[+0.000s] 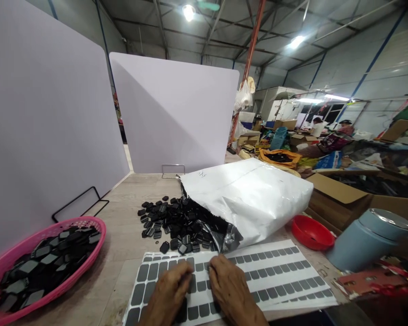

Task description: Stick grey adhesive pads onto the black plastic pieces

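A white sheet of dark grey rounded stickers (272, 271) lies on the table in front of me, with more sheets under it. Over its left half, my left hand (172, 290) has its fingers curled and pressed together. Close by on the right, my right hand (229, 287) is closed too, its fingertips near the sheet's upper edge. What either hand pinches, if anything, is hidden. Just beyond the hands, small black plastic pieces (177, 219) spill from the torn mouth of a large white plastic bag (248, 194).
At left, a pink basket (100, 240) holds black pieces with grey faces. A red bowl (311, 231), a blue-grey flask (363, 244) and an open cardboard box (340, 194) stand at right. White panels (177, 113) border the table. People sit far back.
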A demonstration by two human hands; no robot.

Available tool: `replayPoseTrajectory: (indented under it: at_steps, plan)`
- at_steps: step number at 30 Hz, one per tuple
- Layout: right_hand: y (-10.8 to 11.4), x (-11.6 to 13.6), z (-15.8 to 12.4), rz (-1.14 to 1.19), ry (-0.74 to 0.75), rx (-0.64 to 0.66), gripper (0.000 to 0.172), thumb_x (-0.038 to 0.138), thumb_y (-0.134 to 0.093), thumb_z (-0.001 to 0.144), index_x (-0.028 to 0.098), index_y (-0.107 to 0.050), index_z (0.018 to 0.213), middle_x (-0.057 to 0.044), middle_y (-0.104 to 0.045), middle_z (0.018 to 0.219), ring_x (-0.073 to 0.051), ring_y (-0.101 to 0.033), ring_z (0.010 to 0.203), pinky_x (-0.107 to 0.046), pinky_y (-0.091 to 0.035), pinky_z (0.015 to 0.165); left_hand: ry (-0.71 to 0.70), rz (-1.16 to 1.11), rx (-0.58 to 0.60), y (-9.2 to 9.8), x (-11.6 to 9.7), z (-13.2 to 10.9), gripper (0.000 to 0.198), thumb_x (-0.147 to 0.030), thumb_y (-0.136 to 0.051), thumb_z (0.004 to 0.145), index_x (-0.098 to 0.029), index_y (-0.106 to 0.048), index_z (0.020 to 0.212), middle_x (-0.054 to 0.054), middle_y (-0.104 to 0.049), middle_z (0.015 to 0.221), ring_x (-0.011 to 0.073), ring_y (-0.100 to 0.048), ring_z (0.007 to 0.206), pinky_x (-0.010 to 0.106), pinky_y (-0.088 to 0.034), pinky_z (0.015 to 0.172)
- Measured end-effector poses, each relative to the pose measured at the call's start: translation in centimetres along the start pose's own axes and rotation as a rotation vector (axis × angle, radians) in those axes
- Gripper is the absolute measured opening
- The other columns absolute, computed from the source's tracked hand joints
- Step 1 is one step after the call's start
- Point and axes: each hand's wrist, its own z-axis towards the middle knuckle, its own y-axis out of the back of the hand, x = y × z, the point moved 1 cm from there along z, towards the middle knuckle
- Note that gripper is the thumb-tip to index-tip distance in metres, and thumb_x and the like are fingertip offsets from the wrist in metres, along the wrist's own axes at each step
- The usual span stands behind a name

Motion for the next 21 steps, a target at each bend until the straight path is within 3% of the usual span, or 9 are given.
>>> replayPoseTrajectory:
  at_steps: [3, 7, 17, 21]
  plan:
    - [-1.1, 1.3, 1.8, -0.064, 0.03, -0.029, 0.019, 0.006, -0.046, 0.084, 0.02, -0.057, 0.091, -0.005, -0.065, 0.089, -0.021, -0.062, 0.082, -0.031, -0.042, 0.073, -0.222, 0.204, -0.029, -2.2, 1.3, 0.0, 0.023, -0.015, -0.035, 0.085, -0.022, -0.057, 0.082, 0.002, -0.067, 0.081, 0.0175, -0.063, 0.075, 0.024, -0.046, 0.067]
    - [-2.3, 1.8, 3.1, -0.072, 0.048, -0.03, 0.019, 0.005, -0.048, 0.082, 0.02, -0.059, 0.088, -0.006, -0.066, 0.089, -0.023, -0.061, 0.083, -0.033, -0.042, 0.073, -0.414, 0.329, -0.128, -3.3, 2.5, -0.1, 0.029, -0.007, -0.034, 0.082, -0.024, -0.055, 0.092, 0.003, -0.069, 0.087, 0.018, -0.065, 0.079, 0.025, -0.048, 0.071]
    - [-1.9, 1.4, 4.2, 0.016, 0.134, 0.017, 0.019, 0.007, -0.045, 0.082, 0.021, -0.058, 0.081, -0.002, -0.064, 0.08, -0.018, -0.061, 0.075, -0.027, -0.038, 0.067, -0.422, 0.345, -0.166, -3.7, 3.1, -0.2, 0.029, -0.004, -0.038, 0.077, -0.024, -0.056, 0.09, 0.003, -0.067, 0.083, 0.0175, -0.063, 0.073, 0.022, -0.047, 0.066]
    - [-1.4, 1.6, 4.3, 0.095, 0.116, 0.037, 0.017, 0.008, -0.045, 0.08, 0.02, -0.058, 0.079, -0.003, -0.064, 0.079, -0.018, -0.06, 0.072, -0.028, -0.037, 0.066, -0.497, 0.316, -0.245, -4.3, 3.6, 0.0, 0.03, -0.004, -0.039, 0.077, -0.025, -0.057, 0.091, 0.003, -0.067, 0.081, 0.0171, -0.063, 0.072, 0.022, -0.048, 0.067]
